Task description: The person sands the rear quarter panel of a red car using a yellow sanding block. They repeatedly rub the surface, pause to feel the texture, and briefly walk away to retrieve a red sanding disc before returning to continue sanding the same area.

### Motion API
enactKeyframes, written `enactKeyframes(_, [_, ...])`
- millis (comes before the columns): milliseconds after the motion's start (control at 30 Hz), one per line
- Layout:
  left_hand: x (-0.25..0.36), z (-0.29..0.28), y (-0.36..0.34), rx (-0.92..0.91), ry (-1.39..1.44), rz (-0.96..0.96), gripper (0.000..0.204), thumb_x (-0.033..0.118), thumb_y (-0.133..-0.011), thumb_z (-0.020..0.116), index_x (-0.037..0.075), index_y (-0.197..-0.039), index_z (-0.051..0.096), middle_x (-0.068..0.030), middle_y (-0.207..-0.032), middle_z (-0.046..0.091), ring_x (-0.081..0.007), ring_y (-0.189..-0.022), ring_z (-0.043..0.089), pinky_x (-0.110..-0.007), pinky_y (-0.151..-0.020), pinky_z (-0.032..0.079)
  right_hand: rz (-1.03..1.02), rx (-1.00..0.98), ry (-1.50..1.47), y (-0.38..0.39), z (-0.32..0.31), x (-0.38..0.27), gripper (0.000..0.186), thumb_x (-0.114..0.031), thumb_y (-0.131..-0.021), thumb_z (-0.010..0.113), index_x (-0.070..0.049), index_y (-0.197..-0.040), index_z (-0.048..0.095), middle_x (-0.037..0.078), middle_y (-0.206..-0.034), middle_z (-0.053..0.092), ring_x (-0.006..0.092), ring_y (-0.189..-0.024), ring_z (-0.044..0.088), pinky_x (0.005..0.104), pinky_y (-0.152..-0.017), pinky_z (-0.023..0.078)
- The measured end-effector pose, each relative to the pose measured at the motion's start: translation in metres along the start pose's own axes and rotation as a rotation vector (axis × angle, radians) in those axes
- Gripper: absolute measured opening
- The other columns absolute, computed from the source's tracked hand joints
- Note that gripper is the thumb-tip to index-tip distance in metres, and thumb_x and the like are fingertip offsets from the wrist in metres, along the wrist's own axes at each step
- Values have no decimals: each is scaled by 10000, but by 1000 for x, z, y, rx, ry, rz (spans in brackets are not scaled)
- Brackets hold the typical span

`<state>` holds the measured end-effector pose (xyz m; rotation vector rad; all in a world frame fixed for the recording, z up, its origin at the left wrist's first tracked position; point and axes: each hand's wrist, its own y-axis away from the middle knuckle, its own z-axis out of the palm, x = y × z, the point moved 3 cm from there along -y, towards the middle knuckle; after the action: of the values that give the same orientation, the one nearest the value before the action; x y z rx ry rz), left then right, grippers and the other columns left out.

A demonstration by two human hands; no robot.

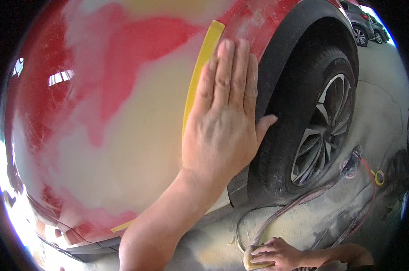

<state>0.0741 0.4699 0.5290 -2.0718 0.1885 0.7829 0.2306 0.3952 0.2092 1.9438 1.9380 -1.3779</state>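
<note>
My left hand (222, 113) lies flat against a red car body panel (154, 38), its fingers stretched upward and the thumb out toward the wheel arch. Beside its fingers runs a yellow strip of tape (202, 58), partly covered by the hand. Around it the panel shows sanded patches of beige filler (141, 135) and grey, with red paint between them. Low at the right, my right hand (279, 254) is closed over a yellowish sanding block (254, 258). A ribbed hose (285, 208) runs up from beside that block; where they join is partly hidden.
Right of the panel are a black wheel arch trim (283, 54) and a tyre (285, 149) with an alloy rim (324, 131). On the dusty floor lie a dark hose fitting (352, 160), a red line (371, 174) and a yellow ring (380, 177). Other cars (360, 22) stand behind.
</note>
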Motion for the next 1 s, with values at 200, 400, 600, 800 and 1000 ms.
enactKeyframes(200, [7, 9, 59, -160, -29, 12, 857, 555, -895, 618, 3, -1522, 426, -184, -1645, 293, -335, -1544, 233, -449, -1236, 232, 1, 19, -16, 2, 2, 5, 428, -317, -745, 840, -236, -1155, 748, 4, -1289, 637, 234, -1156, 564, 451, -972, 412])
enactKeyframes(400, [-27, -28, 88, 70, 176, 201, 446, 214, -829, 726, 1, -1216, 670, -153, -1279, 634, -345, -1149, 597, -434, -938, 485, -5, 38, -48, 10, -3, 7, 417, -336, -747, 820, -222, -1143, 756, 25, -1305, 631, 243, -1192, 562, 462, -983, 409])
enactKeyframes(600, [-66, -65, -37, 254, 228, 221, 198, -3, -790, 682, 2, -988, 674, -139, -888, 614, -349, -804, 608, -413, -725, 520, -31, 62, -60, 8, -4, 7, 439, -317, -752, 842, -170, -1150, 730, 40, -1298, 645, 251, -1199, 578, 467, -985, 417])
enactKeyframes(800, [-69, -74, -62, 62, 184, 135, 152, 79, -920, 647, 44, -1047, 723, -162, -981, 689, -329, -887, 687, -386, -798, 560, 11, 105, -147, 8, -6, 11, 444, -295, -757, 848, -154, -1158, 719, 42, -1301, 649, 254, -1179, 594, 452, -997, 423])
enactKeyframes(1000, [-71, -72, -64, 73, 207, 205, 152, 62, -906, 647, 47, -1044, 711, -155, -946, 688, -335, -845, 688, -381, -779, 568, 23, 137, -123, 12, -5, 21, 450, -297, -760, 849, -149, -1163, 714, 43, -1293, 648, 260, -1175, 597, 450, -1000, 429])
